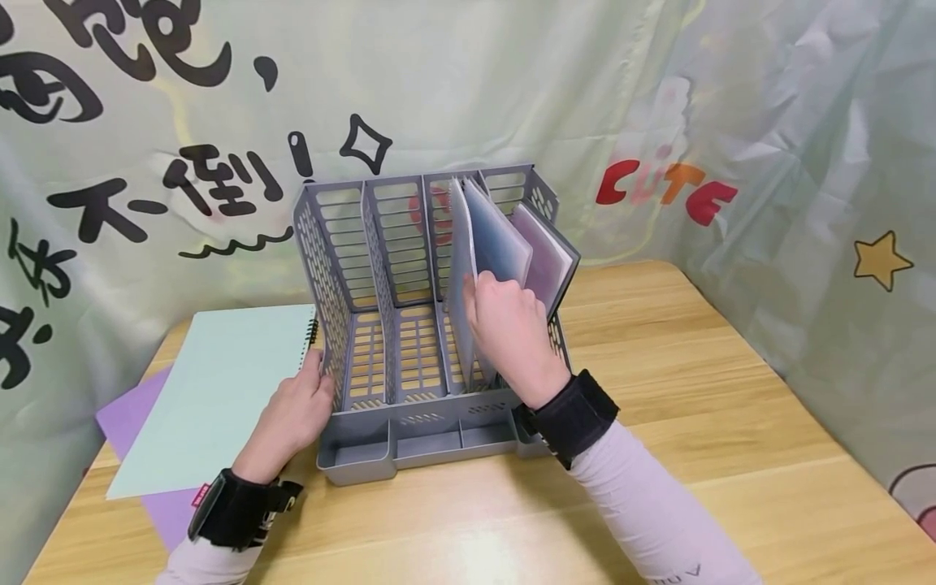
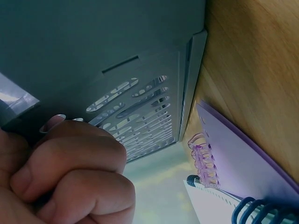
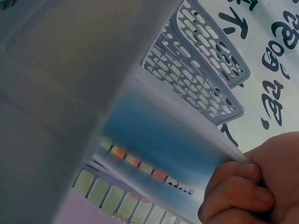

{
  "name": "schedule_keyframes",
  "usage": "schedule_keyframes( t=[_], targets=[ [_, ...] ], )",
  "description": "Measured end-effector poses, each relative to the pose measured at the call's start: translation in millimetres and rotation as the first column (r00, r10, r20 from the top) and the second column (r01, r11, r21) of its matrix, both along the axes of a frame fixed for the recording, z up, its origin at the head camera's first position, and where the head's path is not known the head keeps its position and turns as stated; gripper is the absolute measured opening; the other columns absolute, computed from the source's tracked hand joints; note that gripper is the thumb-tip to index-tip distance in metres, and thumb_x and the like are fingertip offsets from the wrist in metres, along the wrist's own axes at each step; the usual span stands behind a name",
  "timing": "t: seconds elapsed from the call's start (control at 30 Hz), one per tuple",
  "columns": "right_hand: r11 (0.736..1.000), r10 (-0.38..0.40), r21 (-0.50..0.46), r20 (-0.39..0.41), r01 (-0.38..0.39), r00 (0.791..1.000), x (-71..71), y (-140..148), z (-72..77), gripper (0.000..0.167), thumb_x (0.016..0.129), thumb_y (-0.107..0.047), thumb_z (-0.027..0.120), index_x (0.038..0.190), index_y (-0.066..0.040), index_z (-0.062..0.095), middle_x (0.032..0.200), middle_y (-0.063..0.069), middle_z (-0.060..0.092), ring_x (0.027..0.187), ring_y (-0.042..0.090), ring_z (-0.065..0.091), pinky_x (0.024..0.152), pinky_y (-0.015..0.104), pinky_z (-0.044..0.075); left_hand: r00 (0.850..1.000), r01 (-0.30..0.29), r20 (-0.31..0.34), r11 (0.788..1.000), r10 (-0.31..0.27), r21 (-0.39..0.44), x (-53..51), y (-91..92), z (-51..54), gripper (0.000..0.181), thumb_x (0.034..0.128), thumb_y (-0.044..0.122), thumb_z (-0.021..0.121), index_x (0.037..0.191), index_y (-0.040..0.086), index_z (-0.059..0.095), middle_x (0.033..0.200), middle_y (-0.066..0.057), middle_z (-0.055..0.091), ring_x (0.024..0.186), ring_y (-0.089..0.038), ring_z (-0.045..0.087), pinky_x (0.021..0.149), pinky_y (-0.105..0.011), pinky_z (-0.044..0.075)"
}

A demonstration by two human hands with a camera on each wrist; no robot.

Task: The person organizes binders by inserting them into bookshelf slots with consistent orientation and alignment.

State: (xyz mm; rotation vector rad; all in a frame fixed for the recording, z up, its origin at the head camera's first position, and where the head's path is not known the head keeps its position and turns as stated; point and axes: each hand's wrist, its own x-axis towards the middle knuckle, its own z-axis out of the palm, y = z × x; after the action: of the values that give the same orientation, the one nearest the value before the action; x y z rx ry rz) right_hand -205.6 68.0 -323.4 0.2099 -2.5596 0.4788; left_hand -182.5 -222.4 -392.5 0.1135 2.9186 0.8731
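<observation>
A grey file organizer (image 1: 431, 406) with upright dividers stands on the table. The left hand (image 1: 296, 406) grips the lower front of its left side wall; in the left wrist view the curled fingers of that hand (image 2: 84, 172) lie against the perforated grey side (image 2: 140, 102). My right hand (image 1: 512, 329) pinches the front edge of a pale notebook (image 1: 462, 284) standing in the organizer. Right of it stand a blue notebook (image 1: 497, 236) and a pinkish-purple one (image 1: 541, 252) with a dark cover beside it. In the right wrist view the fingers (image 3: 238, 191) hold an edge near a blue surface (image 3: 163, 130).
Left of the organizer, a mint spiral notebook (image 1: 219, 390) lies over a purple notebook (image 1: 171, 516) on the wooden table (image 1: 658, 455). Small open compartments run along the organizer's front. A printed cloth (image 1: 468, 97) hangs behind and at both sides.
</observation>
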Motion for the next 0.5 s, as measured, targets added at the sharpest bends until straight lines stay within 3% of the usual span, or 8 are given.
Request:
schedule_keyframes(
  t=[0.13,0.33,0.5],
  targets=[
    [1.000,-0.003,0.009,0.030,0.002,1.000,-0.2,3,-0.1,0.052,0.117,-0.034,0.042,0.073,-0.009,0.054,0.058,0.009,0.051,0.056,0.039,0.062,0.049,0.050,0.050,1.000,0.001,0.001,1.000,-0.001,0.001,0.1,-1.0,0.2,0.046,0.1133,0.022,0.030,0.155,0.003,0.032,0.111,-0.028,0.065,0.064,-0.026,0.052,0.053,-0.037,0.036],
    [1.000,-0.008,0.016,0.115,0.006,0.993,2.7,10,3.4,0.061,0.115,-0.043,0.044,0.063,-0.013,0.051,0.057,0.007,0.050,0.057,0.036,0.060,0.047,0.043,0.043,1.000,0.006,-0.004,1.000,-0.006,0.000,-0.1,-1.0,0.2,0.046,0.1137,0.023,0.030,0.155,0.003,0.033,0.123,-0.034,0.065,0.075,-0.031,0.058,0.055,-0.037,0.037],
    [1.000,0.015,-0.004,0.129,-0.015,0.992,7.9,16,6.8,0.066,0.113,-0.048,0.049,0.057,-0.014,0.046,0.054,0.002,0.040,0.053,0.033,0.058,0.045,0.037,0.034,1.000,0.000,-0.003,1.000,0.000,-0.005,-1.0,-0.6,-0.7,0.046,0.1135,0.023,0.030,0.154,0.003,0.034,0.126,-0.034,0.064,0.078,-0.032,0.059,0.054,-0.037,0.037]
  ],
)
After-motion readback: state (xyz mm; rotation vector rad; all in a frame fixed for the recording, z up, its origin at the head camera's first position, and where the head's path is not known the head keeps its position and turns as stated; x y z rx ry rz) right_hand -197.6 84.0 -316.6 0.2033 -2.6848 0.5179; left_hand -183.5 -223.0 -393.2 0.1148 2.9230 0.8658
